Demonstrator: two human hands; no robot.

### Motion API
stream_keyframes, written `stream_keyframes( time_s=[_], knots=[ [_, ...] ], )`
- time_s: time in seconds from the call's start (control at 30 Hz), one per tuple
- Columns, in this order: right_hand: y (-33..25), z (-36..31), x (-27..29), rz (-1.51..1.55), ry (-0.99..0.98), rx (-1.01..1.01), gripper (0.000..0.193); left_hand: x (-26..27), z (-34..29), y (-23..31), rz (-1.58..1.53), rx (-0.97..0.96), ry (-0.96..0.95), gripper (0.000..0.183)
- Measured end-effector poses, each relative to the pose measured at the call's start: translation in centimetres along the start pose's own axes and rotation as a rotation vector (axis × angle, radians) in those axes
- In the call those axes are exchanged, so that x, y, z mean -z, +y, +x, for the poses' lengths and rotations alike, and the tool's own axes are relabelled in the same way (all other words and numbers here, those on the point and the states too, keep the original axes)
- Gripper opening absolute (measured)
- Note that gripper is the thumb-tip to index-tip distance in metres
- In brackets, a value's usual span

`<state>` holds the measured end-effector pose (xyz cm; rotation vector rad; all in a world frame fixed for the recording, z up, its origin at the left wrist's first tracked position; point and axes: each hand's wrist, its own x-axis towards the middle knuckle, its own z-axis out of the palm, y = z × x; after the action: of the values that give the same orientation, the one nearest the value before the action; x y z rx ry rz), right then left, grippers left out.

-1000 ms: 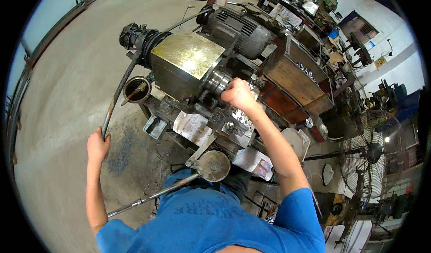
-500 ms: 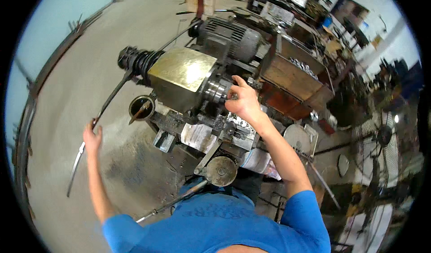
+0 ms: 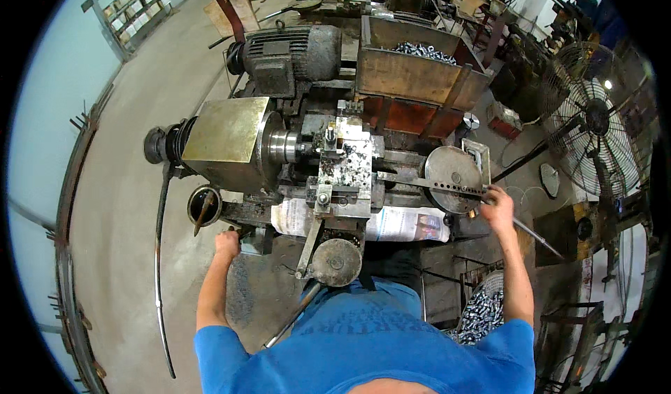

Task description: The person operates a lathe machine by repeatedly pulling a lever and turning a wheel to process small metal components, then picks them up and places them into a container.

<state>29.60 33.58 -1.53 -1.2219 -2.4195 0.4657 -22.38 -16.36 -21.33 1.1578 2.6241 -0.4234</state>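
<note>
R hand (image 3: 498,211) moved onto slim grey metal lever (image 3: 535,235), gripping it; L hand (image 3: 226,244) unclear, can't tell hold.

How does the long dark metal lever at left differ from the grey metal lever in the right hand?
The long dark metal lever is untouched; the grey metal lever is gripped by the right hand. The dark lever runs nearly straight down the picture; the grey lever slants rightward. Both have shiny sections.

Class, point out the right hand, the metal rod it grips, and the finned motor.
Right hand (image 3: 498,209), head view: back of hand.
Metal rod (image 3: 537,237), head view: shaft beyond the hand.
Finned motor (image 3: 302,50), head view: casing.
</note>
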Motion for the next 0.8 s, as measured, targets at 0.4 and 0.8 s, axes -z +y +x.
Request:
stream_keyframes(
  time_s=[0.4, 0.8],
  knots=[
    [18.4, -9.7, -0.5, -0.688, -0.024, -0.512, 0.033, -4.8, -7.1, -4.0, -0.604, 0.443, -0.051, 0.039],
    [2.9, -20.8, -3.6, -0.474, 0.024, -0.657, 0.038, -7.0, -9.4, -1.7, -0.88, 0.442, -0.124, 0.036]
  ],
)
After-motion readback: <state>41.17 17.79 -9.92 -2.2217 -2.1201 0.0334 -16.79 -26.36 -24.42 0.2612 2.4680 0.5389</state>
